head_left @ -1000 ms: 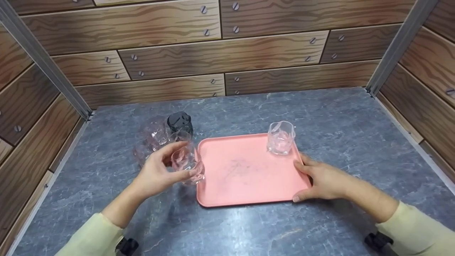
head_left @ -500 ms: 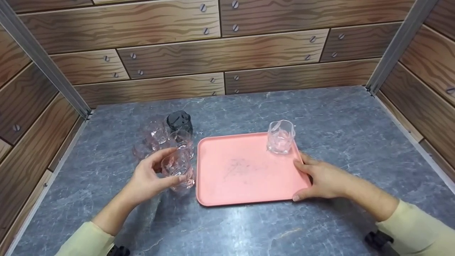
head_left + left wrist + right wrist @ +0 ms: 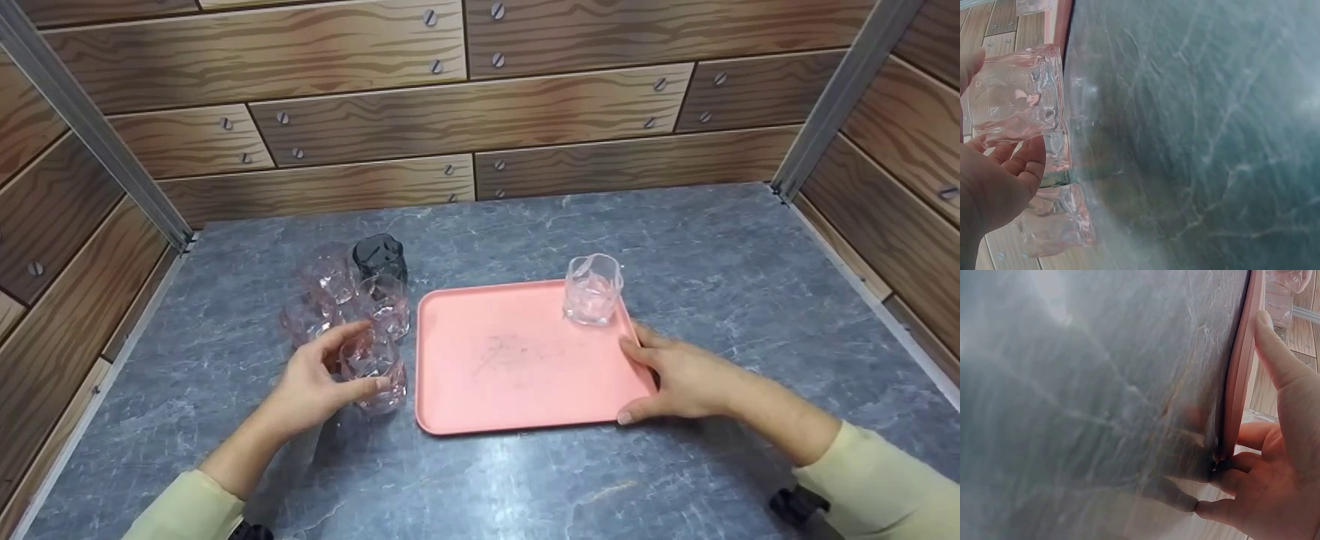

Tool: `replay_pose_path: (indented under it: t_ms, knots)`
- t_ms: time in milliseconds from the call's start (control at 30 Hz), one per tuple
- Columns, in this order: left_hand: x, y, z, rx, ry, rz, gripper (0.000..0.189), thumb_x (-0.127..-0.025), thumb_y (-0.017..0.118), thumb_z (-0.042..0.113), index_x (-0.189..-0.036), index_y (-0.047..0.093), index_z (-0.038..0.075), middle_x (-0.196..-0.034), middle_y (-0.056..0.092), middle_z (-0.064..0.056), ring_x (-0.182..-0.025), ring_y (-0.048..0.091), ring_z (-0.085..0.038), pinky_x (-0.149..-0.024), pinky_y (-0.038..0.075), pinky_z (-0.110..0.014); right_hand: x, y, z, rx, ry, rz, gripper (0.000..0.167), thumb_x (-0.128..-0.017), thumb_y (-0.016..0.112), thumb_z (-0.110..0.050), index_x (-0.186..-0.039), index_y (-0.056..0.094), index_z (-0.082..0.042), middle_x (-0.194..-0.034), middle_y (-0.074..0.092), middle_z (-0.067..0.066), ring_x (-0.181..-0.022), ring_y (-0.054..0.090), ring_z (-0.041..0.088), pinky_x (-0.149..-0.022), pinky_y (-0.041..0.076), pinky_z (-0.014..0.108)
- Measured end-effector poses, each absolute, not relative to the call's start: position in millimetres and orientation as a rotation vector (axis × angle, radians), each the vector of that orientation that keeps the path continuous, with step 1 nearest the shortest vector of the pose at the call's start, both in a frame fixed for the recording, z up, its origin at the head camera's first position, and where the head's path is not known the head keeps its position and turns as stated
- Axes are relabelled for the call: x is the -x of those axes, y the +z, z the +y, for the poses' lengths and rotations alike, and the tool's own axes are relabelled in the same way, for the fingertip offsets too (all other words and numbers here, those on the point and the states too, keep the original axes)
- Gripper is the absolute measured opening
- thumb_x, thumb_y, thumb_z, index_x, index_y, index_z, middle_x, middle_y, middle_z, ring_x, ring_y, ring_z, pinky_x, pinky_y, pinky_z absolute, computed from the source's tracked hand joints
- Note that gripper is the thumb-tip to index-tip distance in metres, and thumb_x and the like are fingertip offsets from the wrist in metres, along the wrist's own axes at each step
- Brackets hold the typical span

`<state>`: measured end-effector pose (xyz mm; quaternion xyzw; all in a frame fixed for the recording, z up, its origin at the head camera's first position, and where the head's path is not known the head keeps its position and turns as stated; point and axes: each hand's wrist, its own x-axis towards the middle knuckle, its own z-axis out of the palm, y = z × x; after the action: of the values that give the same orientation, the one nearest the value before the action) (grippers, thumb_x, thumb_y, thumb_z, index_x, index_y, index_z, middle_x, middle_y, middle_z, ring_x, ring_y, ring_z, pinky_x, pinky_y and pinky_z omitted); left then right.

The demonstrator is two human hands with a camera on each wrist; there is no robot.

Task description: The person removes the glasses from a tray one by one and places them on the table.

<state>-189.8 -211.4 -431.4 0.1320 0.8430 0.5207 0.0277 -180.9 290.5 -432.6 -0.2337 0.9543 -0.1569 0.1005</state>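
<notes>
My left hand (image 3: 319, 379) holds a clear, pink-tinged drinking glass (image 3: 1019, 98), thumb on the near side and fingers behind. This glass is upright, low at the table, left of the pink tray (image 3: 517, 405). At the tray's right edge my right hand (image 3: 694, 379) grips the rim, thumb at the front corner and fingers along the side. In the right wrist view several fingertips reach down beside the tray's edge (image 3: 1239, 377). A clear glass (image 3: 592, 296) stands in the tray's far right corner.
Behind my left hand stand another clear glass (image 3: 390, 307), a dark grey glass (image 3: 380, 259) and pinkish glasses (image 3: 328, 277), close together. Wood-patterned walls (image 3: 360, 127) enclose the grey marbled table (image 3: 675, 247) at the back and sides.
My left hand has brought the glass left and toward me, away from the tray's left edge and down to the table. My right hand and the tray have stayed put.
</notes>
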Motion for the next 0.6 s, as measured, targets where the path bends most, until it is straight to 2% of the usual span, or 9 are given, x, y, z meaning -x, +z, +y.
replay_pose_path:
  t_ms: [233, 433, 600]
  knots:
    - [190.4, -434.2, -211.0, -0.415, 1.635, 2.591, 0.084, -0.078, 0.096, 0.017, -0.151, 0.056, 0.002, -0.15, 0.059, -0.017, -0.132, 0.06, -0.029, -0.112, 0.049, -0.043, 181.3, -431.8, 290.9, 0.686, -0.447, 2.824, 0.123, -0.076, 0.078, -0.079, -0.155, 0.045, 0.009, -0.163, 0.03, 0.037, -0.141, 0.042, 0.059, -0.113, 0.04, 0.067]
    - [190.1, -434.8, -209.6, -0.402, 1.653, 2.577, 0.085, -0.078, 0.096, 0.014, -0.151, 0.055, 0.002, -0.146, 0.062, -0.018, -0.125, 0.064, -0.03, -0.105, 0.054, -0.039, 181.4, -432.4, 290.7, 0.667, -0.452, 2.811, 0.124, -0.076, 0.078, -0.08, -0.156, 0.044, 0.008, -0.164, 0.029, 0.036, -0.143, 0.04, 0.059, -0.114, 0.039, 0.068]
    - [190.3, -436.5, -209.8, -0.418, 1.662, 2.556, 0.087, -0.078, 0.097, 0.016, -0.152, 0.054, 0.001, -0.147, 0.061, -0.018, -0.126, 0.063, -0.03, -0.106, 0.053, -0.038, 181.9, -433.4, 291.3, 0.662, -0.453, 2.803, 0.125, -0.075, 0.076, -0.082, -0.156, 0.043, 0.008, -0.164, 0.029, 0.036, -0.142, 0.041, 0.059, -0.114, 0.039, 0.068]
